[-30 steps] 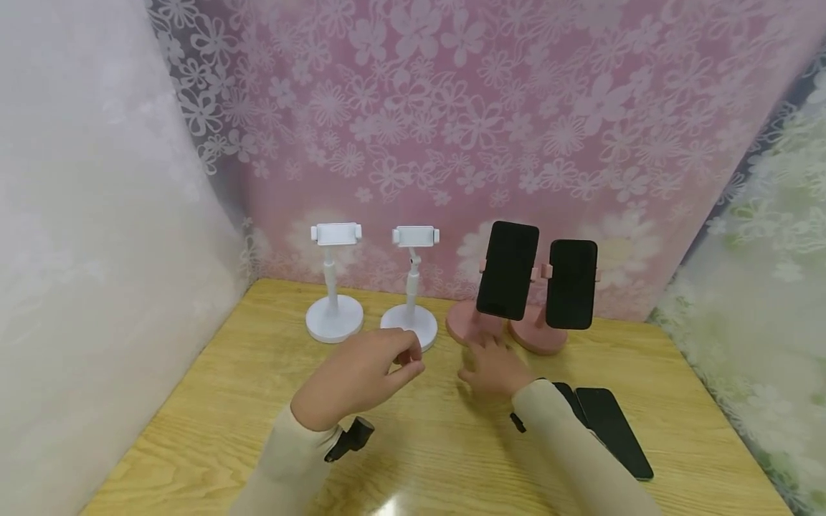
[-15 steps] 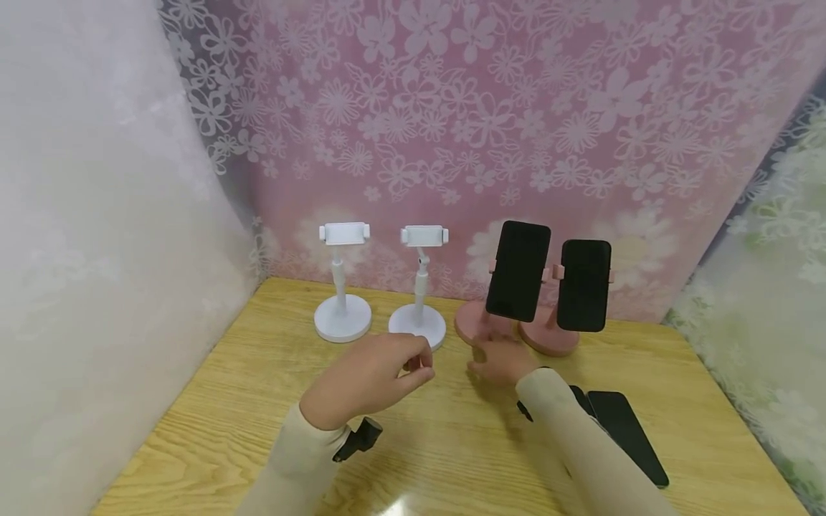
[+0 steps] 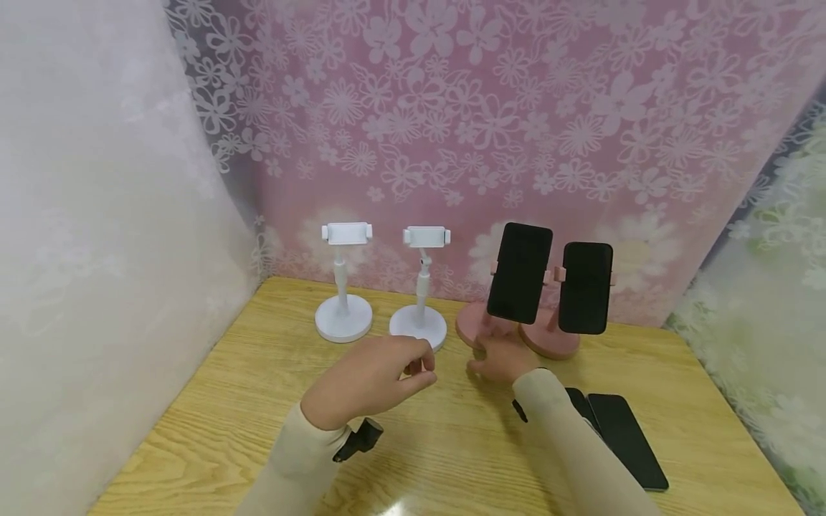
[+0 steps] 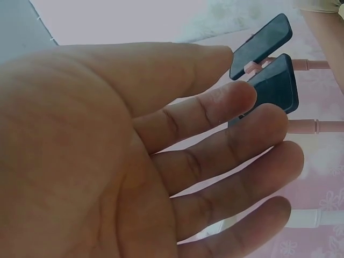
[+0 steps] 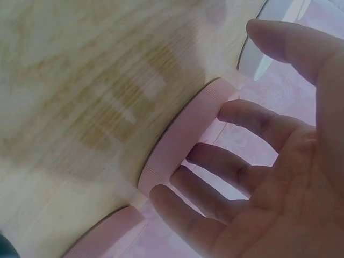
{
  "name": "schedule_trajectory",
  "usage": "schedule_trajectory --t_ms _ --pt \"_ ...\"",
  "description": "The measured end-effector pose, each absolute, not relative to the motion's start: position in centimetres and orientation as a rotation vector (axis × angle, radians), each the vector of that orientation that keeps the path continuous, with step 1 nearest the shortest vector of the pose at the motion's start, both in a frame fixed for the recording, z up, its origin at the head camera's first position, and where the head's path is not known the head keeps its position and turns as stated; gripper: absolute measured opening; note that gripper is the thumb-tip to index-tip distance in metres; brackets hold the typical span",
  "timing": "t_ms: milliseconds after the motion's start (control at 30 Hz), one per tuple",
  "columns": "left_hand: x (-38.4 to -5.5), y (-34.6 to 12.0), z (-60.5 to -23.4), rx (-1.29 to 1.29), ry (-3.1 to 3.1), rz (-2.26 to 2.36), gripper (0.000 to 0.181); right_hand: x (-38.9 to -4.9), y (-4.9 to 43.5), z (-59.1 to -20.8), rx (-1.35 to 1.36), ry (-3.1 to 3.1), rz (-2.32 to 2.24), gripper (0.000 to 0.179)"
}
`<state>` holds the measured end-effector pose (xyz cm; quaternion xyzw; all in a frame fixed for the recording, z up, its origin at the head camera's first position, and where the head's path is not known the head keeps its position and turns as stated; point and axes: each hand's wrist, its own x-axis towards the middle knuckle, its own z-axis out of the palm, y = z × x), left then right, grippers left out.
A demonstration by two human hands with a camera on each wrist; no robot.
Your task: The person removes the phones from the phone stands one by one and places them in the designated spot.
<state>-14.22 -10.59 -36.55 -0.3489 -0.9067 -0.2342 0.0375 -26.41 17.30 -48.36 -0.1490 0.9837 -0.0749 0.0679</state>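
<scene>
My right hand (image 3: 506,358) is at the front of the left pink phone stand's round base (image 3: 468,324). In the right wrist view, its fingertips rest along the rim of that pink base (image 5: 183,134), with the thumb held apart from it. A large black phone (image 3: 520,272) sits tilted in this stand's clamp. Beside it, a second pink phone stand (image 3: 548,341) carries a smaller black phone (image 3: 585,287). My left hand (image 3: 369,380) hovers over the table in front of the white stands, its fingers loosely bent around nothing; the left wrist view shows its bare palm (image 4: 140,156).
Two white phone stands with vacant clamps, the left one (image 3: 343,318) and the right one (image 3: 421,324), stand at the back. Two dark phones lie on the wooden table (image 3: 213,430) at the right; one phone (image 3: 627,441) shows mostly, the other is partly under my right sleeve.
The whole head view has shifted slightly, moving the scene rightward. My right fingers have settled a little closer on the pink base's front edge. My left hand keeps its pose.
</scene>
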Motion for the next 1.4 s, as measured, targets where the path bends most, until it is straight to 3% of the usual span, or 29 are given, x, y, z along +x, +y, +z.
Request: schedule_trajectory --t_ms 333,467,633,767,867,1100,1167,1300,1400 --pt "-14.1 -10.6 -36.4 -1.107 -2.791 -0.747 0.009 -25.8 17.3 -48.6 -0.406 2.980 -0.254 0.037" --pt "-13.9 -10.8 -36.3 -1.094 -2.783 -0.757 0.008 -27.3 18.3 -49.8 -0.434 2.977 -0.320 0.043" --pt "-13.8 -10.9 -36.1 -1.087 -2.771 -0.737 0.008 -28.7 20.7 -49.0 -0.298 2.885 -0.896 0.050" --pt "-13.6 -10.7 -36.0 -1.097 -2.764 -0.732 0.009 -27.7 21.5 -46.9 -0.165 2.705 -1.456 0.065" --pt "-13.6 -10.6 -36.0 -1.113 -2.760 -0.738 0.009 -27.1 21.9 -46.5 -0.196 2.578 -1.771 0.067" --pt "-13.2 -10.7 -35.8 -1.129 -2.759 -0.766 0.008 -25.1 21.7 -45.2 -0.345 2.310 -2.092 0.068" --pt "-13.1 -10.8 -35.7 -1.133 -2.756 -0.771 0.008 -24.9 21.3 -44.6 -0.299 2.179 -2.230 0.061" --pt "-13.0 -11.0 -35.6 -1.141 -2.751 -0.781 0.008 -25.0 20.7 -43.6 -0.146 2.084 -2.438 0.068" --pt "-12.9 -11.1 -35.4 -1.141 -2.752 -0.794 0.008 -25.2 20.5 -43.2 -0.019 2.182 -2.468 0.063"
